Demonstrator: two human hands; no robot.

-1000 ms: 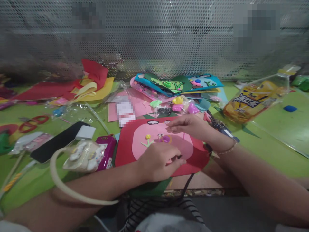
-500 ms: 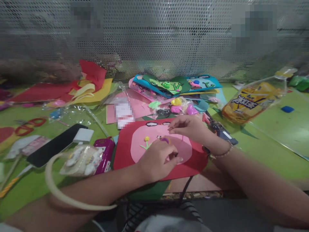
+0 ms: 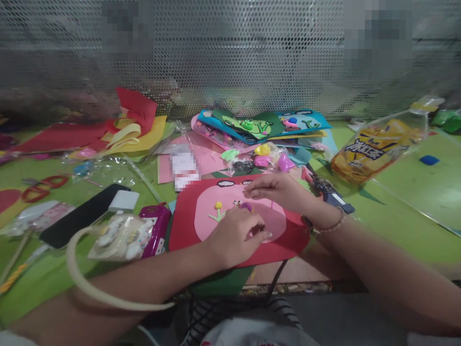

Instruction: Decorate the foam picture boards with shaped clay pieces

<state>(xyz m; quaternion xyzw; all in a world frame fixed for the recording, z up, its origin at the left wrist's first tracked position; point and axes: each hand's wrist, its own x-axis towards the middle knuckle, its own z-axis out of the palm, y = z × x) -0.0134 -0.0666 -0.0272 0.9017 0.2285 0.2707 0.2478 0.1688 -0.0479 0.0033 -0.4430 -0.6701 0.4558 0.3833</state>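
Green tabletop (image 3: 403, 206), amber liquid (image 3: 341, 166) in bottle (image 3: 380, 148), left hand (image 3: 236, 238) over card (image 3: 185, 218)

We seem to be in a craft workspace: our green bench (image 3: 403, 206) carries coloured paper (image 3: 65, 137), red-handled scissors (image 3: 54, 182), bagged modelling clay (image 3: 262, 161) and a clay-decorated paper picture (image 3: 237, 192), against a perforated metal screen (image 3: 230, 57).
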